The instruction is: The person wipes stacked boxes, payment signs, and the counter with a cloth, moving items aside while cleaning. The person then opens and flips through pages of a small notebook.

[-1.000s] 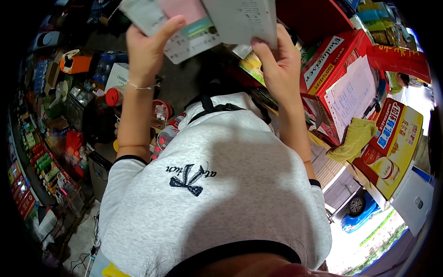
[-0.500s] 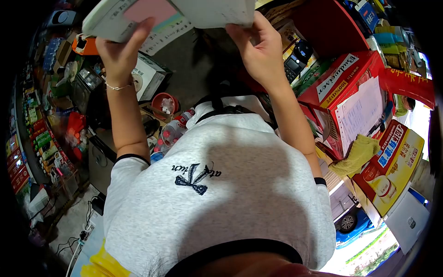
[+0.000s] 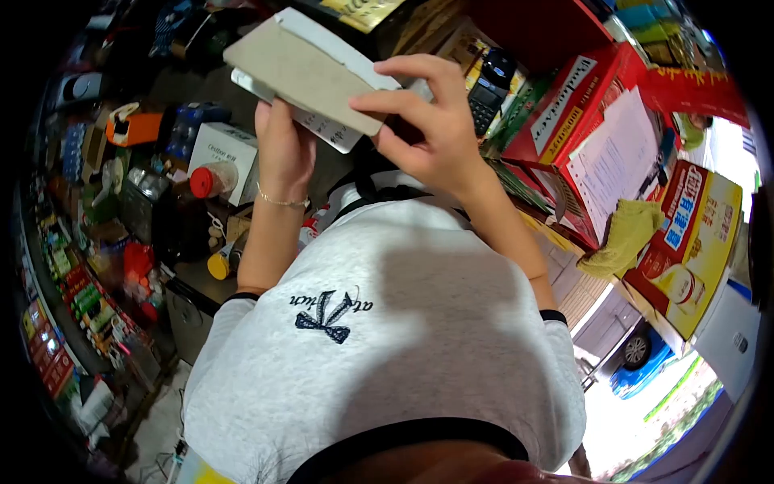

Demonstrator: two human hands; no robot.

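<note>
A notebook [image 3: 310, 73] with a plain grey-beige cover is tilted in front of me at the top of the view, its cover towards me. White page edges with handwriting show under the cover. My left hand [image 3: 284, 145] grips its lower edge; the thumb is at the edge and the other fingers are mostly hidden behind. At the right end, my right hand [image 3: 435, 129] has its fingers bent over the cover and the thumb below, closed on the notebook.
On the right stand a red Budweiser box [image 3: 556, 121] with a written sheet [image 3: 617, 161], a yellow-green cloth [image 3: 625, 238] and a yellow-red carton [image 3: 693, 242]. A dark handheld device [image 3: 488, 93] lies behind my right hand. Left are a white box [image 3: 222, 153] and a red-lidded jar [image 3: 211, 179].
The notebook was spread wide with its pages showing; now its cover is folded over towards me. My hands have come closer together, the left one moving right and down.
</note>
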